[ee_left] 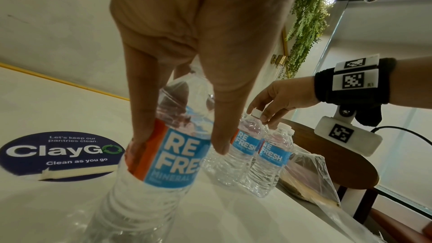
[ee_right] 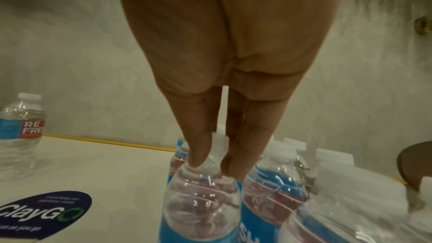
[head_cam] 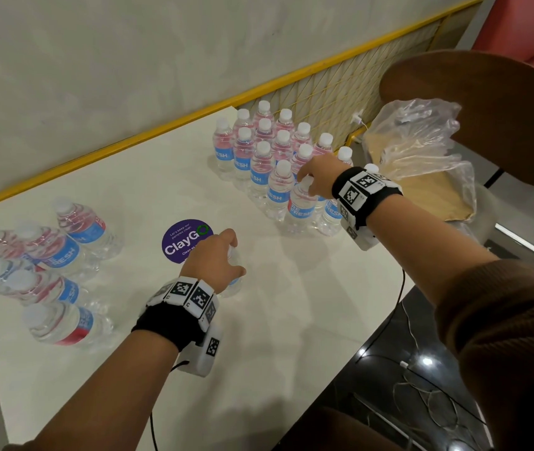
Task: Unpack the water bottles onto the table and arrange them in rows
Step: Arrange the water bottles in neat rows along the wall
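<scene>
Mid-arrangement, by the look of it: unpacking seems done or nearly so, with the plastic wrap point(head_cam: 421, 148) slumped and seemingly emptied off the right edge of the surface point(head_cam: 275, 320), and two hands each busy with one bottle. Left hand point(head_cam: 217, 258), near the middle of the surface just beside the round ClayGo sticker point(head_cam: 181, 242): fingers point(ee_left: 140, 117) curled down around a single bottle point(ee_left: 163, 154), thumb on one side of the blue label and the other fingers on the red side, bottle upright or close to it with its base at the surface; whether it is resting or just lifted cannot be told. Right hand point(head_cam: 316, 174), at the near end of the standing block point(head_cam: 269, 148) toward the far right corner: fingers point(ee_right: 198, 151) narrowed to a pinch on the white cap and neck of the front bottle point(ee_right: 201, 200), which stands touching its neighbours. Block itself upright and in tidy diagonal rows. Loose cluster point(head_cam: 47, 255) toward the left edge, well apart from the block, not in clean lines and seemingly waiting to be brought over. Likely step in hand: seating one bottle into the front row with the right while the left carries the next across. Next move calls for sliding or lifting the left bottle toward the block's open near end, keeping it vertical, setting it flush against the row without nudging the packed neighbours; a light grip would do, thin plastic likely to dent under a squeeze. Main risk: knocking tightly packed bottles over domino-fashion.
</scene>
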